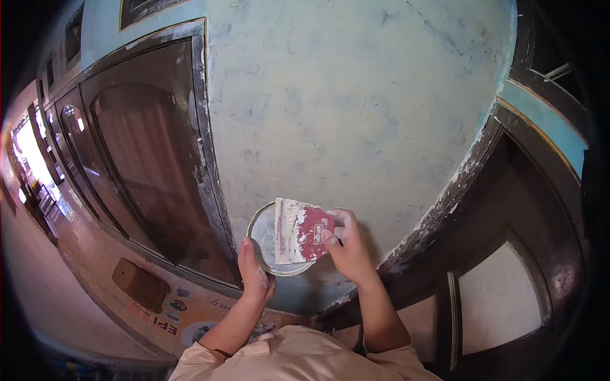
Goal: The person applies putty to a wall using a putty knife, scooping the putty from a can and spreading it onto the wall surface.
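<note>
While the left hand (pixel 255 272) grips a pan (pixel 270 238), right fingers (pixel 330 240) clasp a scraper (pixel 302 232) before the scuffed wall (pixel 343 101).

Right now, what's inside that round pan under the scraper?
The round pan shows only a pale grey coating where visible. The red-handled scraper, held by the right hand, covers the rest.

A pale peach short-sleeved shirt (pixel 298 359) was worn, its sleeves ending above the elbows, so both forearms were left bare. White smears were seen on the left hand (pixel 256 273). No gloves were worn on either hand.
</note>
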Demonstrator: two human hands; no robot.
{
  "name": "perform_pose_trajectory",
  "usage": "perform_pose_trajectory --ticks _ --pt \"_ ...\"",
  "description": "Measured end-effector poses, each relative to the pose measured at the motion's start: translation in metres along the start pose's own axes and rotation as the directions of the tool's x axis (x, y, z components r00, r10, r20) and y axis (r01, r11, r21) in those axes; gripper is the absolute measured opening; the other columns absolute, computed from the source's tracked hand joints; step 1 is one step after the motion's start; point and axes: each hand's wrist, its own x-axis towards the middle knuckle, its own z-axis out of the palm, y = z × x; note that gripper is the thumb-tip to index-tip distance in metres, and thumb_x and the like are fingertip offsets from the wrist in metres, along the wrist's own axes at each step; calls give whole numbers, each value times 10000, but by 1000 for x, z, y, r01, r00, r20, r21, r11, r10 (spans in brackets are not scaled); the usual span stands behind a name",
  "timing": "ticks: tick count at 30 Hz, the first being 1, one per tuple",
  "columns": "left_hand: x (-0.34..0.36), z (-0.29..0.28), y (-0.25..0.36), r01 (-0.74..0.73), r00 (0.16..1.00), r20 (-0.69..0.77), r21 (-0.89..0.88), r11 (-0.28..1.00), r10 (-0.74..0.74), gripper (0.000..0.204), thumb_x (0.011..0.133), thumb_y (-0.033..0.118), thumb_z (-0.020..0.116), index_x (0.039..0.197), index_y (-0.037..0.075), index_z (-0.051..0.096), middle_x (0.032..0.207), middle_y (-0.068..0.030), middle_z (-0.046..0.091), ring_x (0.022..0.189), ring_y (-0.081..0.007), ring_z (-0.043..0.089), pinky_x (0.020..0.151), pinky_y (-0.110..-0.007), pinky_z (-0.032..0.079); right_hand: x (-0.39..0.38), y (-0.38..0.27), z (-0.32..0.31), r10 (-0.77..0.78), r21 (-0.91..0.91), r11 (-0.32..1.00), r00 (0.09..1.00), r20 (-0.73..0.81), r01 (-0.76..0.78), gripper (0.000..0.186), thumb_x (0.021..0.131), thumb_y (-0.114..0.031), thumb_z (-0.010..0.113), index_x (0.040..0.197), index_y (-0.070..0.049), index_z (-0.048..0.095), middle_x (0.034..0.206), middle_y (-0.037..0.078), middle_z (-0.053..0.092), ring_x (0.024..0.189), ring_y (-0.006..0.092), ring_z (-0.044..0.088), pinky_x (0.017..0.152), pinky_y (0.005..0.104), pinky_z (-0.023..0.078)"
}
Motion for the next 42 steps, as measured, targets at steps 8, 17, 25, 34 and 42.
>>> perform_pose_trajectory --ticks 8,17,25,34,42 --pt "0 5 8 -24 1000 -13 -38 999 23 455 1025 390 419 1222 -14 492 1169 -121 579 1049 -207 592 929 -356 465 -4 14 -10 13 274 961 984 -180 37 226 914 -37 581 1094 -20 443 766 27 557 606 61 460 547 226 400" --pt "2 -2 3 -41 999 7 -37 998 42 438 1029 383 415 1209 -6 507 1163 -100 581 1068 -199 570 951 -350 445 -14 7 -4 181 318 931 983 26 -180 168 994 -189 521 1036 -33 566 783 29 609 685 76 547 563 224 419" --pt "4 -9 11 13 1000 -17 -48 999 -14 394 1031 350 421 1187 -1 510 1134 -97 582 1052 -194 571 940 -347 450 -25 24 -18 -3 750 646 982 189 -143 488 960 -415 462 1106 41 555 1122 177 616 883 234 652 653 325 559" --pt "-2 -16 13 -13 1000 0 16 1000 13 399 1034 330 415 1221 -12 501 1149 -90 574 1056 -171 558 943 -325 437 -24 18 -21 184 658 731 981 66 -181 197 885 -35 580 1072 -34 519 907 50 589 660 112 592 449 254 475" --pt "-4 -14 15 -180 979 118 92 979 169 509 1016 370 452 1319 -41 455 1238 -108 554 1128 -187 531 1010 -334 399 -19 13 -20 199 520 811 962 186 -268 216 907 -21 544 1117 23 567 826 33 582 630 90 573 485 242 493"
